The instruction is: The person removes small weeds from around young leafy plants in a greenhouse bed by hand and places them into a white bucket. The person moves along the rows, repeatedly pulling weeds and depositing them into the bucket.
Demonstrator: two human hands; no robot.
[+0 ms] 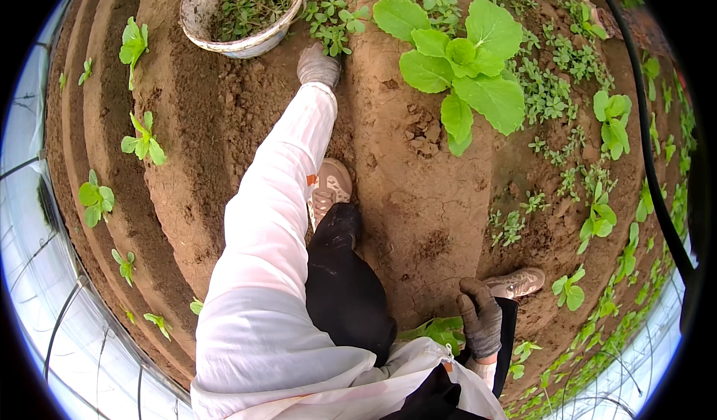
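My left hand, in a grey work glove, reaches down to the soil at the near edge of a clump of small-leaved weeds. Its fingertips are hidden, so its hold cannot be told. Just to its upper left stands a dirty white plastic bucket with pulled green weeds inside. My right hand, also gloved and soiled, rests by my right knee with its fingers bent; nothing shows in it. Upper right of my left hand grows a large leafy green plant.
Raised soil ridges with small seedlings run along the left. Low weeds spread at the right behind the large plant. A black hose or cable curves down the right side. My shoes stand on the soil between plants.
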